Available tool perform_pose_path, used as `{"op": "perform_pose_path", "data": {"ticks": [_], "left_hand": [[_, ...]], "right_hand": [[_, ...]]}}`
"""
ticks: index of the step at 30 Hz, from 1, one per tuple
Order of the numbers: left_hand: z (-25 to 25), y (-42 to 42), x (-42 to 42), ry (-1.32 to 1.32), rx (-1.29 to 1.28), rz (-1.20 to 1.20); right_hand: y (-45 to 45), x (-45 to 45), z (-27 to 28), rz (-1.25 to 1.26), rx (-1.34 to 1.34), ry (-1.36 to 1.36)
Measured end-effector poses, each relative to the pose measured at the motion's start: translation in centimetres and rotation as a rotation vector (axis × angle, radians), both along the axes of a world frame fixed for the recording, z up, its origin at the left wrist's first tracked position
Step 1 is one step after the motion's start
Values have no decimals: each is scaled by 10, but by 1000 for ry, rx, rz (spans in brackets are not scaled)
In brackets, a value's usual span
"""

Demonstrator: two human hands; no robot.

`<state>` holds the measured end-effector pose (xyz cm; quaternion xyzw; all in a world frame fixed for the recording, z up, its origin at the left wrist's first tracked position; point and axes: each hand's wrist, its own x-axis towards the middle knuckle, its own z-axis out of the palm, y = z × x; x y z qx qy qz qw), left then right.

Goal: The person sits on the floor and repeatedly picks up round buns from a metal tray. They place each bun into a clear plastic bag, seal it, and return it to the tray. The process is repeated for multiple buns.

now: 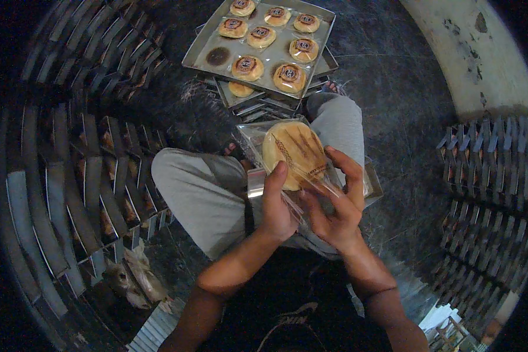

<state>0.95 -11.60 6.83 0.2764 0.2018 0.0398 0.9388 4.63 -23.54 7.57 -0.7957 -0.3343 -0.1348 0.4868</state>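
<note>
A round, flat bread in a clear printed plastic bag [294, 152] is between my two hands, above my lap. My left hand [279, 204] grips the bag's lower left side, its thumb against the bread. At the right, my right hand [339, 202] pinches the bag's film with bent fingers. Beneath the bread lies a stack of clear plastic bags [251, 132], partly hidden. Beyond my knees, a metal baking tray [257, 81] holds several round breads [261, 37] under clear printed plastic. One dark round mark on that tray has no bread on it.
Below the tray are more stacked trays, one with a bread [240, 89] showing. Tall stacks of metal trays [61, 220] stand at the left, others [488, 154] at the right. A pale curved wall or pillar [471, 53] is at upper right. Plastic bags [141, 277] lie at lower left.
</note>
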Motion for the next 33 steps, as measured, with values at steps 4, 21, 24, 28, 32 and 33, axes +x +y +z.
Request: {"op": "perform_pose_path", "data": {"ticks": [4, 21, 24, 28, 32, 33], "left_hand": [[0, 3, 1, -36, -49, 21], [7, 18, 0, -24, -497, -91], [-6, 12, -9, -118, -909, -213], [-47, 20, -2, 6, 69, -403], [-74, 13, 6, -172, 1232, -114], [-74, 8, 6, -261, 1312, -58]], "right_hand": [[2, 2, -1, 10, 29, 51], [-35, 13, -5, -184, 243, 420], [-49, 14, -4, 115, 134, 62], [-59, 6, -15, -201, 370, 346], [-59, 3, -34, -372, 432, 588], [-59, 4, -37, -389, 477, 593]]}}
